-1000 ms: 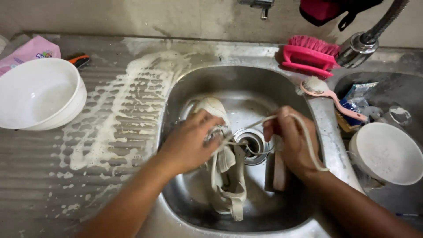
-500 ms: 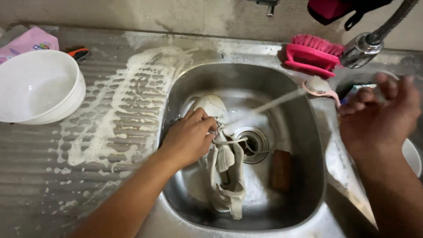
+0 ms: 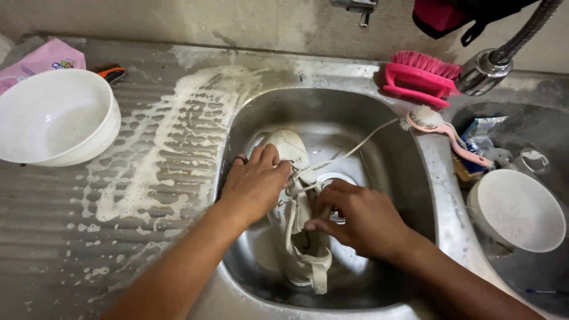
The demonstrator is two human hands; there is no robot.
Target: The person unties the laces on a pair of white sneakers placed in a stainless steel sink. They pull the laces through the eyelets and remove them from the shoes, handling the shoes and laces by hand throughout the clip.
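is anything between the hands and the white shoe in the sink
Nothing visible does. The left hand rests directly on the white shoe near its toe, and the right hand touches it at the laces, beside the lace trailing toward the sink rim.

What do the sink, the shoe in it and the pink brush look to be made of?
Sink: brushed stainless steel, grey with dull reflections. Shoe: white, probably synthetic leather or canvas, wet, stitched. Brush: glossy moulded plastic, probably, with pink bristles.
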